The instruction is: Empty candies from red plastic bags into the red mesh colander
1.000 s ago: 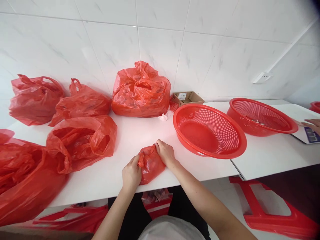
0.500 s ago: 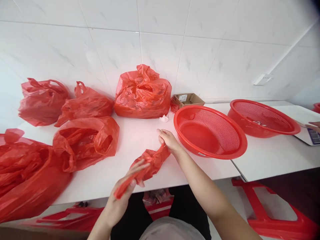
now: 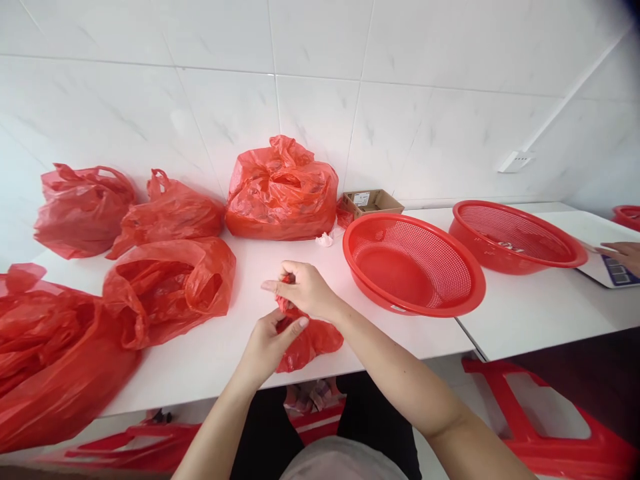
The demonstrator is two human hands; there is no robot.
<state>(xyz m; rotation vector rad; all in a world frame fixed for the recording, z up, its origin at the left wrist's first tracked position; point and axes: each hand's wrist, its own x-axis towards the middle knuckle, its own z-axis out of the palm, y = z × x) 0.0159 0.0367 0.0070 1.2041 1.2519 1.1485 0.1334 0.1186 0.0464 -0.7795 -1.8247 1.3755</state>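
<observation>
A small red plastic bag lies bunched on the white table in front of me. My right hand is closed round the bag's gathered top, its thumb pointing left. Just below and to the left, my left hand pinches the same bag near its twisted neck, thumb on the near side. What the bag contains, if anything, cannot be made out. To the right of my hands stands a red plastic colander with a perforated wall.
Red bags crowd the left, including an open one and a large full one by the wall. Crumpled tissue lies near a cardboard box. Another colander and a scale with a person's hand are rightward.
My right hand has moved left with the bag's end. My left hand has closed in on the bag from being spread beside its near end. The stretched-out bag is now bunched up.
</observation>
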